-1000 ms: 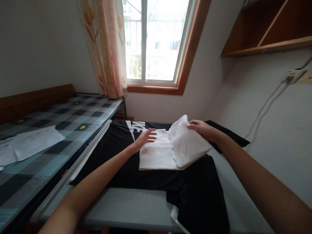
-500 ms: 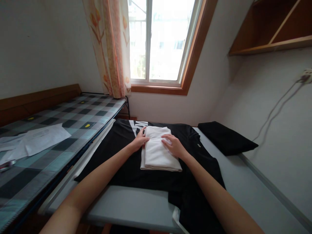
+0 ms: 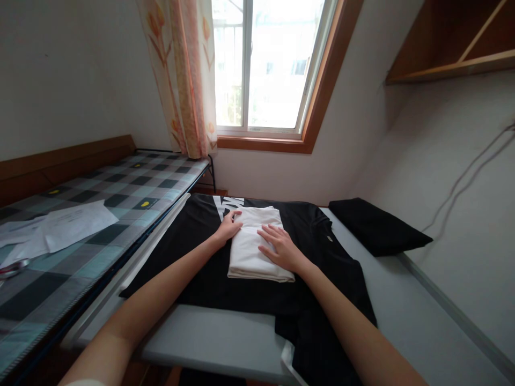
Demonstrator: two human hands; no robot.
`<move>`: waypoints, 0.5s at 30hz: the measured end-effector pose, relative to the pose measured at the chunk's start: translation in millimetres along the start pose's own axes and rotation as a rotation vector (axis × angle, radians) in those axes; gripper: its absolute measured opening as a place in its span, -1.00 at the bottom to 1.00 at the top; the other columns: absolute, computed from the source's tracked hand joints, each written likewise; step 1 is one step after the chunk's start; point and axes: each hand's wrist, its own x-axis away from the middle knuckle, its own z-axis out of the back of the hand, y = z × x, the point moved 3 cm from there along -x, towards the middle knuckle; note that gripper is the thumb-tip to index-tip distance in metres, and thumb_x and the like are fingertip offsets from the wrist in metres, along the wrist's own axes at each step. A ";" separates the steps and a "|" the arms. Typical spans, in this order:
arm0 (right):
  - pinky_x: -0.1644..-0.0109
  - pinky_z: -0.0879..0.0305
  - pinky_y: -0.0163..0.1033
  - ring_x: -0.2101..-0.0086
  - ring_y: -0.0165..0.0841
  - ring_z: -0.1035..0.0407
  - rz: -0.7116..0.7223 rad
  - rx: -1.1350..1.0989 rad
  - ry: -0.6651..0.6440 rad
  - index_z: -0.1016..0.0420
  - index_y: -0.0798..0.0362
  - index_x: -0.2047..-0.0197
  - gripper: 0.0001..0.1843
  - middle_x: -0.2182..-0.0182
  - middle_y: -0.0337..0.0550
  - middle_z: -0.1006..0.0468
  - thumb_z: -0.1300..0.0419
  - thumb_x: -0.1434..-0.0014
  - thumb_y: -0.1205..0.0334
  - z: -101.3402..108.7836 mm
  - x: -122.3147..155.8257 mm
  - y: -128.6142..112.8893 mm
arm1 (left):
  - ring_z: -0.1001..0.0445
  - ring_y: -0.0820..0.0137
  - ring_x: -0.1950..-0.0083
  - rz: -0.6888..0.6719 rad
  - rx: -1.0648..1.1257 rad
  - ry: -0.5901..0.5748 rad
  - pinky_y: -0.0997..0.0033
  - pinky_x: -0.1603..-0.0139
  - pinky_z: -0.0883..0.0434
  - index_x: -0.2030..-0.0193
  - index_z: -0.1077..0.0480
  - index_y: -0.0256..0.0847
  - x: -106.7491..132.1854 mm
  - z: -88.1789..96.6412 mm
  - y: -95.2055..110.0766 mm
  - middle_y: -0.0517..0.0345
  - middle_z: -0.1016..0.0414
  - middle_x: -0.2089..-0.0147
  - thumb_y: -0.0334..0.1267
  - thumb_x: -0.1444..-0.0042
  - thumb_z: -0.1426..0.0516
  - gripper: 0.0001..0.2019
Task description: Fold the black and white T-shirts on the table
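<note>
A folded white garment (image 3: 251, 256) lies on a black T-shirt (image 3: 209, 273) with a white logo, which is spread over a grey table (image 3: 217, 343). My left hand (image 3: 228, 225) rests at the white garment's far left corner, its fingers curled on the edge. Flat on top of the garment lies my right hand (image 3: 279, 247), fingers spread and pointing left. Neither hand holds anything.
A folded black cloth (image 3: 376, 226) lies at the table's right, near the wall. To the left is a checked bed (image 3: 80, 214) with white papers (image 3: 60, 228) on it. Behind are a window (image 3: 265, 64), a patterned curtain (image 3: 189, 75) and a wooden wall shelf (image 3: 450, 43).
One second ago my right hand was carrying the white garment's right half over to the left. That half now lies folded down, and both hands rest on the flat bundle.
</note>
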 end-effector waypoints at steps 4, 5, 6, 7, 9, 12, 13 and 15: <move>-0.35 0.16 0.11 -0.32 -0.10 0.07 0.004 0.041 -0.049 -0.28 -0.03 -0.28 -0.39 -0.32 -0.01 -0.16 0.06 -0.29 -0.15 -0.8 1.0 -1.7 | -0.39 0.18 -0.08 -0.291 -0.409 0.127 0.17 -0.17 -0.31 -0.15 -0.33 -0.21 6.6 4.4 15.6 -0.08 -0.26 -0.13 -0.34 0.06 -0.15 -0.45; -0.35 0.17 0.11 -0.32 -0.10 0.09 0.001 0.051 -0.054 -0.26 -0.03 -0.30 -0.38 -0.33 -0.02 -0.13 0.09 -0.30 -0.15 -1.1 1.0 -1.8 | -0.33 0.15 -0.17 -0.378 -0.485 0.134 0.14 -0.23 -0.24 -0.18 -0.32 -0.18 9.2 2.4 17.6 -0.08 -0.22 -0.20 -0.32 0.02 -0.13 -0.46; -0.35 0.19 0.11 -0.33 -0.10 0.12 -0.003 0.062 -0.064 -0.23 -0.05 -0.32 -0.37 -0.34 -0.03 -0.10 0.11 -0.30 -0.16 -1.6 1.0 -2.0 | -0.26 0.13 -0.25 -0.447 -0.548 0.108 0.10 -0.28 -0.18 -0.20 -0.30 -0.16 11.6 -1.0 17.6 -0.08 -0.19 -0.25 -0.29 -0.04 -0.10 -0.47; -0.36 0.22 0.12 -0.34 -0.10 0.15 -0.006 0.074 -0.082 -0.18 -0.06 -0.34 -0.35 -0.36 -0.04 -0.05 0.13 -0.31 -0.17 -2.3 1.0 -2.4 | -0.18 0.12 -0.31 -0.491 -0.602 0.056 0.06 -0.30 -0.13 -0.23 -0.27 -0.14 13.7 -5.2 15.7 -0.07 -0.17 -0.30 -0.26 -0.09 -0.08 -0.48; -0.36 0.28 0.15 -0.35 -0.08 0.23 -0.016 0.095 -0.135 -0.07 -0.10 -0.39 -0.31 -0.38 -0.05 0.04 0.16 -0.30 -0.21 -3.8 1.1 -3.4 | -0.03 0.09 -0.40 -0.514 -0.690 -0.073 -0.03 -0.33 -0.05 -0.28 -0.22 -0.14 16.7 -13.5 8.2 -0.08 -0.11 -0.37 -0.16 -0.18 -0.02 -0.49; -0.36 0.37 0.18 -0.36 -0.08 0.30 -0.042 0.113 -0.203 0.03 -0.14 -0.41 -0.27 -0.40 -0.07 0.13 0.17 -0.28 -0.26 -5.5 1.5 -4.1 | 0.11 0.10 -0.45 -0.499 -0.756 -0.175 -0.04 -0.34 0.00 -0.33 -0.15 -0.18 18.2 -18.7 -1.8 -0.11 -0.02 -0.43 -0.04 -0.24 0.04 -0.45; -0.35 0.38 0.18 -0.36 -0.08 0.32 -0.054 0.115 -0.215 0.04 -0.15 -0.41 -0.26 -0.40 -0.07 0.15 0.18 -0.27 -0.27 -5.9 1.7 -3.9 | 0.13 0.12 -0.46 -0.500 -0.763 -0.182 -0.01 -0.35 0.01 -0.34 -0.14 -0.18 18.2 -18.5 -3.2 -0.11 0.00 -0.43 -0.03 -0.25 0.05 -0.44; -0.35 0.39 0.19 -0.36 -0.09 0.33 -0.078 0.113 -0.231 0.06 -0.15 -0.42 -0.25 -0.41 -0.07 0.17 0.19 -0.27 -0.28 -7.1 3.0 -2.6 | 0.14 0.15 -0.46 -0.508 -0.772 -0.190 0.02 -0.36 0.02 -0.35 -0.12 -0.18 17.9 -17.0 -4.0 -0.10 0.02 -0.44 0.00 -0.26 0.06 -0.43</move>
